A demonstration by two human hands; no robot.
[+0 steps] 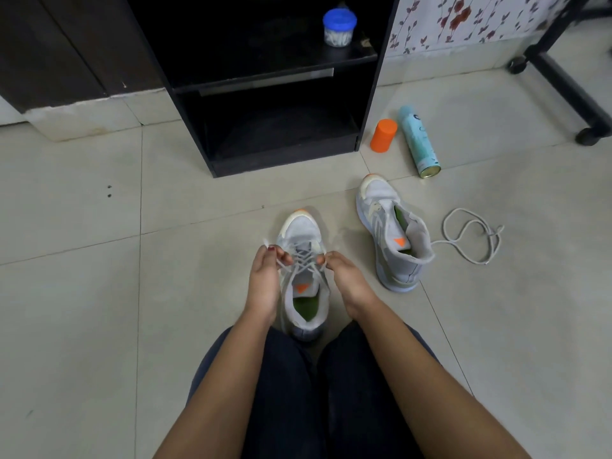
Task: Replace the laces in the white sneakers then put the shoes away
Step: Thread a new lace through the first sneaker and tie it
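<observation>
The left hand (265,276) and right hand (344,276) each pinch a lace end with curled fingers (284,259). Between them the near sneaker (303,231) sits on the floor, its lace (304,260) crossed through several eyelets, so this shoe looks partly laced. Well right of the fingers, the 2nd sneaker (394,233) stands laceless, a loose lace (473,233) beside it. Beyond the fingers, the black shelf (281,157) holds neither shoe yet.
</observation>
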